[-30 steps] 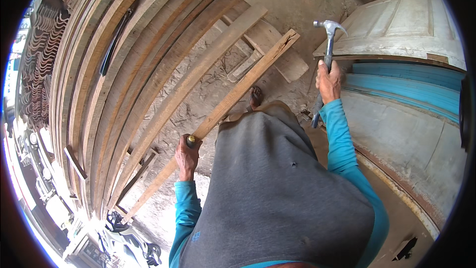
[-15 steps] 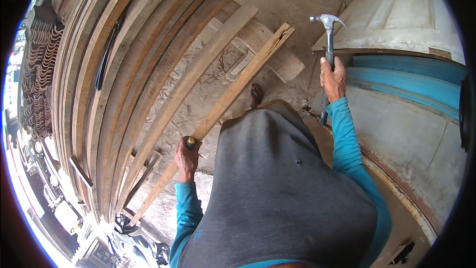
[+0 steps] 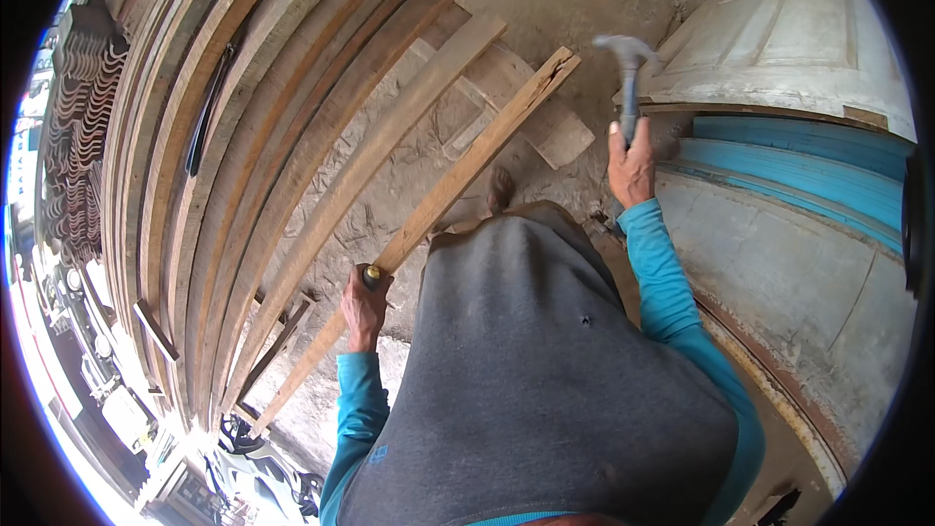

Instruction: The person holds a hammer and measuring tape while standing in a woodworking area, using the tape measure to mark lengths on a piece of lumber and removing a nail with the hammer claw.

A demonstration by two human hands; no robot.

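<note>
My left hand [image 3: 363, 312] is closed around an upright tool handle [image 3: 371, 276], dark with a yellow end on top. The rest of that tool is hidden under the fist, so I cannot tell its kind for certain. The fist sits at a narrow wooden beam [image 3: 477, 162] that slants from lower left to upper right and has a split far end. Raised at the right, my right hand [image 3: 633, 170] grips a claw hammer [image 3: 630, 88] by its shaft. The hammer's metal head is up, apart from the wood and smeared by motion.
A second beam [image 3: 390, 151] runs alongside, left of the first. Many long timbers [image 3: 243, 136] are stacked at the left, with corrugated sheets [image 3: 83, 127] beyond. At the right lie a pale panelled door [image 3: 769, 39] and blue boards [image 3: 799, 161]. My foot [image 3: 501, 191] is near the beam.
My right hand and the claw hammer have swung left and slightly lower. My left hand keeps its grip at the beam, almost unmoved.
</note>
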